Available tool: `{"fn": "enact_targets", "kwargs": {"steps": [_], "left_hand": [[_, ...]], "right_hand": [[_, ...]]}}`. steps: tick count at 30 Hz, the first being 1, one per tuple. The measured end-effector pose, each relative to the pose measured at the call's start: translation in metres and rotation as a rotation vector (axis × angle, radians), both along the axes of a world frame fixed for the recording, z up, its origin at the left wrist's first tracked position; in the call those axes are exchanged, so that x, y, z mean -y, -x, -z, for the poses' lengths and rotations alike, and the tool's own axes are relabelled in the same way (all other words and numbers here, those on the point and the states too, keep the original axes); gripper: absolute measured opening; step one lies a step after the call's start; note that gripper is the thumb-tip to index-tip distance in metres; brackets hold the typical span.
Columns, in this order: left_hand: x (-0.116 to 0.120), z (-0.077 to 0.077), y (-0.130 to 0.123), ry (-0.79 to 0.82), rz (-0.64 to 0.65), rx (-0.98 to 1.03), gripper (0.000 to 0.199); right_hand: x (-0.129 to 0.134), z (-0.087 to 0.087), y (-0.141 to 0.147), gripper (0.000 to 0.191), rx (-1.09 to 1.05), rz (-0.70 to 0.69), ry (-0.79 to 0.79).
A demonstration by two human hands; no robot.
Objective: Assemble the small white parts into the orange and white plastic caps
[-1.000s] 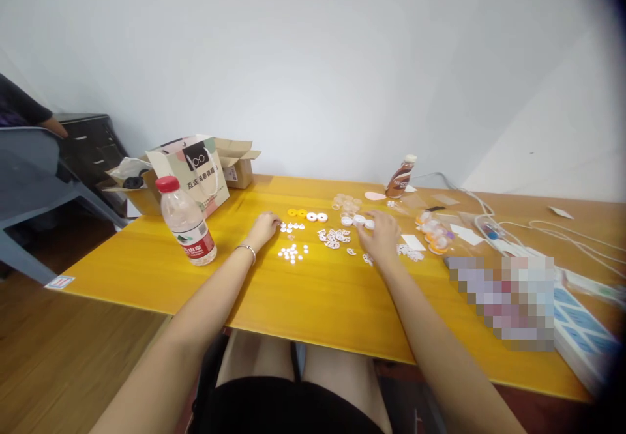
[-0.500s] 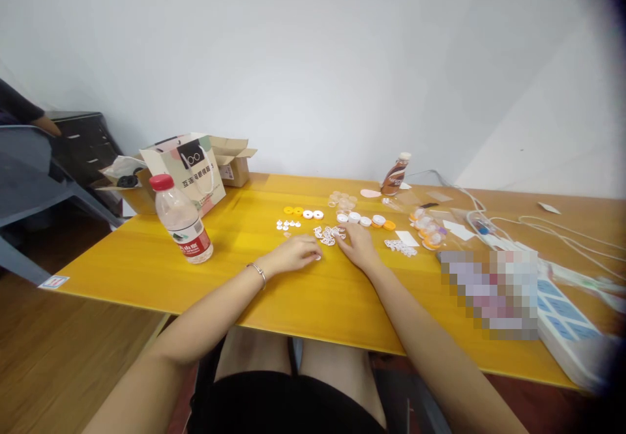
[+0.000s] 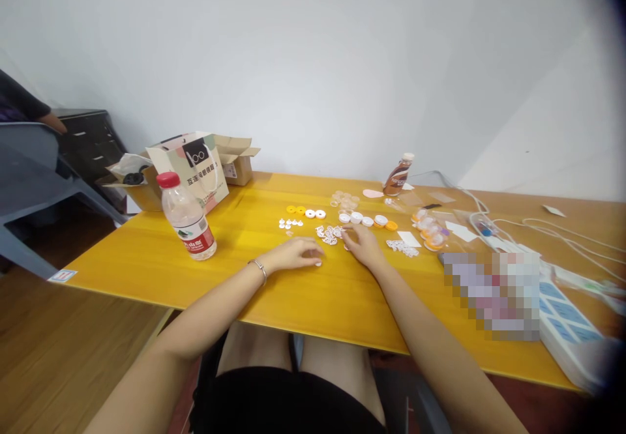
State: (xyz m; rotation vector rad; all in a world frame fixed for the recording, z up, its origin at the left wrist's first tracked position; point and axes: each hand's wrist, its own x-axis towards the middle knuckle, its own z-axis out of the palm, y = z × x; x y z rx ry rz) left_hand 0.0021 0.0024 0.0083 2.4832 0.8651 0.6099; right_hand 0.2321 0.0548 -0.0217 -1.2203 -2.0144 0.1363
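My left hand [image 3: 297, 253] rests low over the table, its fingers curled in a pinch at a small white round piece [image 3: 319, 264]. To its right, my right hand [image 3: 362, 245] is at the edge of a loose pile of small white cut-out plastic pieces [image 3: 328, 235]. Its fingertips are bent together against that pile; what lies between them is too small to make out. Behind the left hand stand several white pegged pieces [image 3: 290, 224]. Farther back, yellow discs [image 3: 295, 210] and white discs [image 3: 315, 214] form a row, with white round caps [image 3: 362, 218] to their right.
A water bottle [image 3: 188, 222], paper bag [image 3: 195, 176] and open cardboard box [image 3: 239, 160] stand left. Clear rings [image 3: 345, 200] and a brown drink bottle [image 3: 398, 176] are at the back. More white pieces [image 3: 402, 248], cables and a power strip [image 3: 570, 330] lie right. A person's arm [image 3: 29, 105] shows far left.
The view has shifted slightly. My right hand has drawn a little to the right along the pile's edge. My left hand stays nearly in place with the small white piece at its fingertips.
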Motion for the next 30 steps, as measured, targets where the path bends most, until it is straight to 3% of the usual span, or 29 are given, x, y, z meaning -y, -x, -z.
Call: {"fn": "enact_targets", "kwargs": {"steps": [3, 6, 8, 10, 15, 20, 26, 30], "left_hand": [[-0.011, -0.002, 0.011, -0.059, -0.145, 0.103, 0.023], [-0.033, -0.002, 0.027, -0.117, -0.421, 0.183, 0.022], [-0.052, -0.001, 0.038, -0.085, -0.632, 0.144, 0.021], [-0.072, 0.0, 0.047, -0.063, -0.707, 0.111, 0.022], [-0.111, 0.006, 0.051, -0.022, -0.771, 0.022, 0.027], [-0.126, 0.013, 0.04, 0.021, -0.807, -0.03, 0.029], [-0.118, 0.001, 0.036, 0.0, -0.855, 0.008, 0.027], [-0.086, -0.012, 0.029, -0.013, -0.736, 0.058, 0.035]], "right_hand": [[0.001, -0.004, -0.007, 0.025, -0.119, 0.068, 0.09], [0.002, -0.007, -0.016, 0.028, -0.211, 0.111, 0.143], [0.003, -0.008, -0.019, 0.029, -0.263, 0.123, 0.164], [0.003, -0.009, -0.02, 0.031, -0.294, 0.128, 0.176], [0.005, -0.011, -0.018, 0.03, -0.289, 0.125, 0.2], [0.005, -0.01, -0.018, 0.03, -0.299, 0.124, 0.22], [0.005, -0.01, -0.017, 0.029, -0.284, 0.109, 0.233], [0.01, -0.015, -0.014, 0.029, -0.28, 0.11, 0.207]]}}
